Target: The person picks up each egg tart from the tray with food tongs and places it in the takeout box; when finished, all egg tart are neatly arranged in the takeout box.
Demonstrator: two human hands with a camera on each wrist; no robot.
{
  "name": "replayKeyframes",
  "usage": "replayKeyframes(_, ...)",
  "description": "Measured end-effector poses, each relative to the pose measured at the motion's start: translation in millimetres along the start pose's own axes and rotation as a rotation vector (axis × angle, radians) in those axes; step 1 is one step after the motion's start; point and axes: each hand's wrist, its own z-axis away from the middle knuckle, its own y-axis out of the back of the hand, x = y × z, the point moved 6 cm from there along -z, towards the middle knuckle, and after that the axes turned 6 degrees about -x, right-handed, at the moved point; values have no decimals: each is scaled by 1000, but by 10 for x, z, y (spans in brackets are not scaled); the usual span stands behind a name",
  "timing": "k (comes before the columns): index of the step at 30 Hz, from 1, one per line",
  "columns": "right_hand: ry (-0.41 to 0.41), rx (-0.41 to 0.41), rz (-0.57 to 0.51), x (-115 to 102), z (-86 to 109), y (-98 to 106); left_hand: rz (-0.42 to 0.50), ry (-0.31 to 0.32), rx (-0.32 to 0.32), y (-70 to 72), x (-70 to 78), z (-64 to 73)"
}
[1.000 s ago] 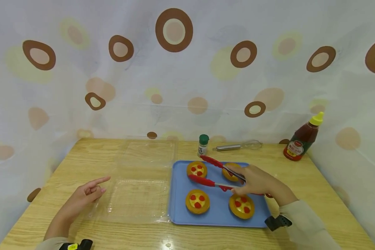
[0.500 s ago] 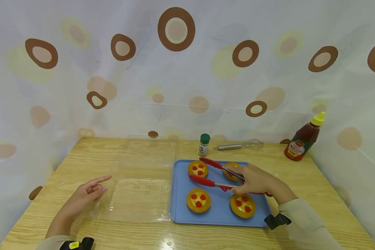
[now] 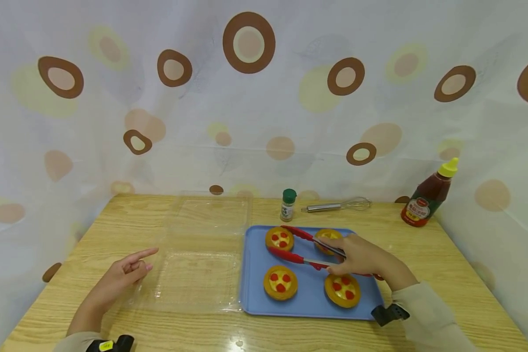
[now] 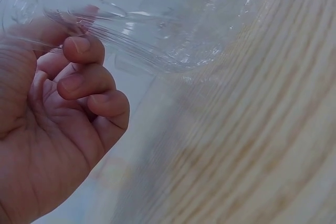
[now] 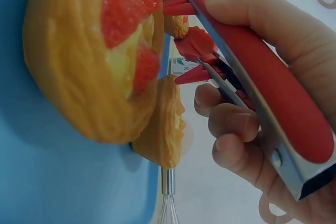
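Red tips and steel arms make up the tongs (image 3: pixel 310 261) that, in the head view, the right hand (image 3: pixel 354 254) holds spread wide. Their long axis runs leftward across the blue tray (image 3: pixel 308 299), with the far-left tart (image 3: pixel 275 238) straight ahead of the grip; its right side lies between the 2 tips, though contact cannot be told. The right hand is nearer that tart than the left hand (image 3: pixel 122 277). The other 3 tarts (image 3: pixel 280 283) sit apart on the tray. Along its left edge lies the clear container (image 3: pixel 198 278), open and showing nothing inside; past the far edge are a shaker (image 3: pixel 287 205) and a whisk (image 3: pixel 334 206).

In the left-wrist view, fingers curl at the container's side; whether they pinch it cannot be told.

In the right-wrist view, the thumb lies along 1 red handle, fingers beneath, the arms parted. A tart looms close to the camera, with bare tray beside it.
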Motion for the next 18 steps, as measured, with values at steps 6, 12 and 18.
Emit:
replayKeyframes(6,9,14,-24,12,11,-15,19,9,2,5,-26,-6)
replayKeyframes(12,19,18,-56,7,27,-29,35,8,-4,2,-42,-9)
replayKeyframes(18,4,24,-80,-27,69,17,34,7,2,0,-46,-9)
